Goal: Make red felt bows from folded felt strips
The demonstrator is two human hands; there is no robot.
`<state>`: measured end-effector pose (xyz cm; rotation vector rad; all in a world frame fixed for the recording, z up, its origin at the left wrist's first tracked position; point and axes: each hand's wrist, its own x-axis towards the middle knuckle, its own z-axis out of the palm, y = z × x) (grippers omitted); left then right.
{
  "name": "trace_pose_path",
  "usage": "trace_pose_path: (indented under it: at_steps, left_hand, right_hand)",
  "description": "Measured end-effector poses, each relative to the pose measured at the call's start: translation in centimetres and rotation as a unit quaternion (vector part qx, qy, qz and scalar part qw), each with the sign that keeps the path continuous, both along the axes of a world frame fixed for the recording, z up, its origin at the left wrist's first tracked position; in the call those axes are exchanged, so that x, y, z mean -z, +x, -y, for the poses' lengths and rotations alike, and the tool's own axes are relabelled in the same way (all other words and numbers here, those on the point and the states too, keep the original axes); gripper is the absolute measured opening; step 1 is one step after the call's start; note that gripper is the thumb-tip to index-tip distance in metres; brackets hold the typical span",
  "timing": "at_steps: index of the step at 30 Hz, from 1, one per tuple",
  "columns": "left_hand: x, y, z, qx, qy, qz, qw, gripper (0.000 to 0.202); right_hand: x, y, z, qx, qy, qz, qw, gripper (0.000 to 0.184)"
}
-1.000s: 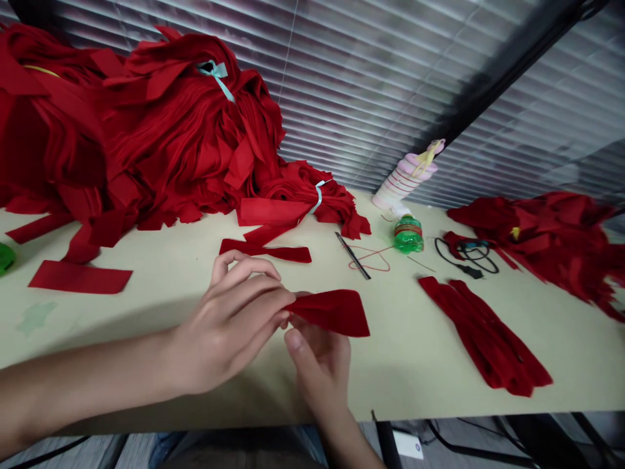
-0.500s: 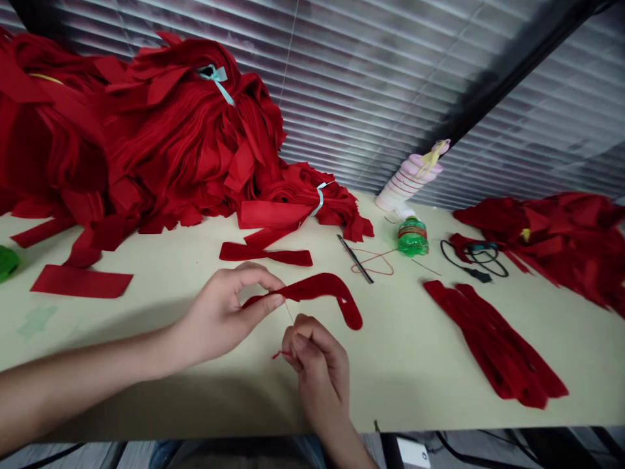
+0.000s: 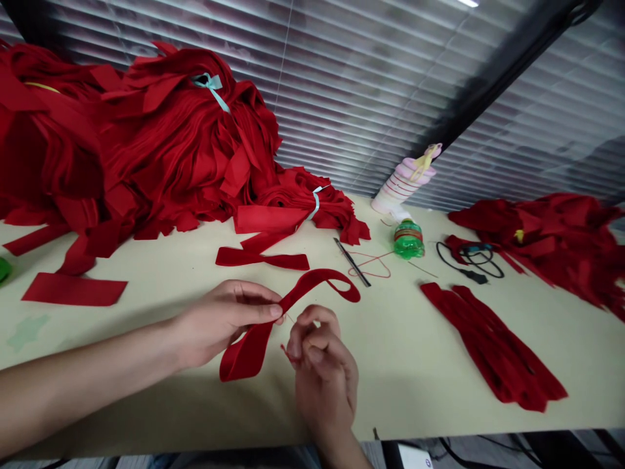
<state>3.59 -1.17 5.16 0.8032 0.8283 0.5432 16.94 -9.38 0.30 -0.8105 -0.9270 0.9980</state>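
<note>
Between the thumb and fingers of my left hand (image 3: 239, 319) is a red ribbon strip (image 3: 315, 279), pinched at its middle with a loop on either side. Just right of it, my right hand (image 3: 325, 361) has its fingers curled together. A thin thread (image 3: 290, 318) runs from the pinched spot to those fingers, and a short red tail end pokes out at their left. Whether a needle is among the fingers cannot be seen. Beyond the hands lies another red strip (image 3: 261, 258), narrowed at its middle.
Big heaps of red ribbon strips (image 3: 180, 143) fill the back left; another heap (image 3: 541, 234) is at right. Several strips (image 3: 493, 345) lie together nearer. Black tweezers (image 3: 352, 262), a green thread holder (image 3: 409, 240), a white-pink roll (image 3: 403, 185) and a black cable (image 3: 469, 260) sit behind.
My left hand has turned the ribbon strip, so its near loop now hangs toward me. My right hand has shifted slightly right, its fingers still curled around the thread.
</note>
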Motion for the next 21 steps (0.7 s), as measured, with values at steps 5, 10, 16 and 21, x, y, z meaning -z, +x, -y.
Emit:
trace_pose_path:
  at_steps: [5,10,16,21]
  left_hand:
    - [0.17,0.15,0.35,0.007,-0.006,0.006,1.0,0.019]
    - [0.64,0.3,0.69,0.011,0.019,-0.01,1.0,0.016]
    - [0.56,0.44,0.72,-0.003,0.019,-0.013,1.0,0.013]
    - [0.62,0.5,0.75,0.0,-0.006,0.011,1.0,0.011]
  right_hand:
    - [-0.57,-0.07,-0.09,-0.041,0.043,-0.033,0.998,0.024]
    - [-0.86,-0.39,-0.36,-0.005,0.031,-0.089,0.996,0.032]
    - [-0.82,-0.36,-0.19,0.027,0.036,-0.059,0.997,0.031]
    - [-0.83,-0.23,-0.14,0.03,0.04,-0.066,0.997,0.03]
